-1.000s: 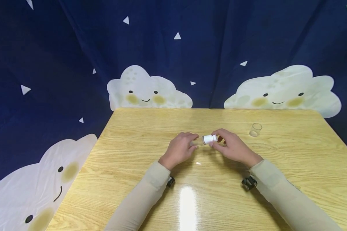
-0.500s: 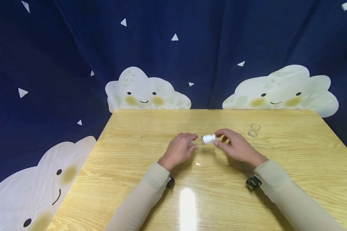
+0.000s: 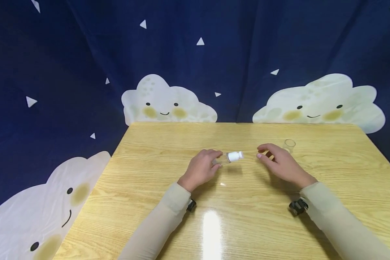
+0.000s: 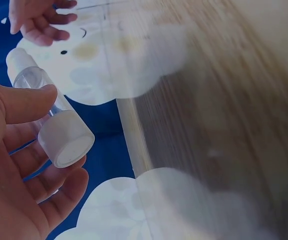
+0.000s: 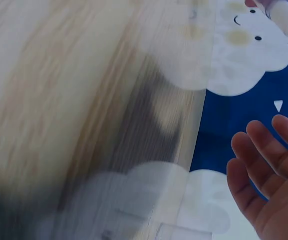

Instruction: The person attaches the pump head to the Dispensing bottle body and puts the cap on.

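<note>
A small clear bottle with a white upper part (image 3: 235, 156) is held above the table by my left hand (image 3: 201, 168). In the left wrist view the thumb lies across the bottle (image 4: 66, 137), with its white base toward the camera and the fingers curled behind it. My right hand (image 3: 282, 165) is apart from the bottle, to its right, with loosely bent fingers holding nothing. A clear open-topped cylinder, like a cap (image 3: 290, 144), stands on the table just behind the right hand, partly hidden by it.
The wooden table (image 3: 149, 173) reflects a bright light strip near its front. Behind it hangs a dark blue curtain (image 3: 169, 47) with white triangles and smiling clouds (image 3: 169, 99). Each wrist wears a small black device, such as the one on the right (image 3: 298, 206).
My right hand has let go of the bottle's white end and moved away to the right, toward the clear cylinder. The left hand has kept hold of the bottle in about the same place.
</note>
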{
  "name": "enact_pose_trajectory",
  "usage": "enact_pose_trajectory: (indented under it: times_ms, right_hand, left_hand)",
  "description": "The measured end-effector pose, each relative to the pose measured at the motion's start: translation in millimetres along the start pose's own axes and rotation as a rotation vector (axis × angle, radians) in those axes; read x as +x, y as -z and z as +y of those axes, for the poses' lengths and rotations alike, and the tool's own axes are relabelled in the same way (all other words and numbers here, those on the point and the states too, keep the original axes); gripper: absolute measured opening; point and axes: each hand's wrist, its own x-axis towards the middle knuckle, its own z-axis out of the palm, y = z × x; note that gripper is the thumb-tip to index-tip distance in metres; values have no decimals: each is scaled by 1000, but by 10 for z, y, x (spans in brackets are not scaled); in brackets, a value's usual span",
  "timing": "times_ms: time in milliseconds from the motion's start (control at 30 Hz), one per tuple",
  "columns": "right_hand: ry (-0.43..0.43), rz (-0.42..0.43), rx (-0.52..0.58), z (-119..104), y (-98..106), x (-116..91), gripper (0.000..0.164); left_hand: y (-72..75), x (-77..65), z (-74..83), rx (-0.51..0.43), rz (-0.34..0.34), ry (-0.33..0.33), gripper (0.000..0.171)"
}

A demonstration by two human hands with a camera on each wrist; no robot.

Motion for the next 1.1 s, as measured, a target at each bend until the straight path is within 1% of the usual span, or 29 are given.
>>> enact_pose_trajectory:
  times_ms: [233, 300, 433, 533, 833, 1000, 1100]
  right_hand:
    - [-11, 66, -18, 93, 99, -48, 36]
    - [-19, 69, -21, 117, 122, -62, 36]
    - [-59, 59, -21, 193, 171, -96, 37]
    - [-88, 69, -21, 273, 216, -128, 37]
    - [-164, 194, -18, 495, 469, -221, 39]
    - [-177, 204, -20, 568, 506, -209, 41]
    - [-200, 191, -22, 605, 494, -197, 47]
  left_hand:
    - [9, -3, -21, -21, 2, 12, 40]
    - [10, -3, -24, -25, 2, 14, 41]
    - [6, -4, -30, -13, 8, 17, 40]
    - [-5, 0, -31, 1, 10, 21, 39]
    - [-1, 14, -13, -7, 13, 18, 40]
    - [6, -7, -31, -1, 6, 32, 40]
    - [-5, -4, -44, -6, 5, 26, 40]
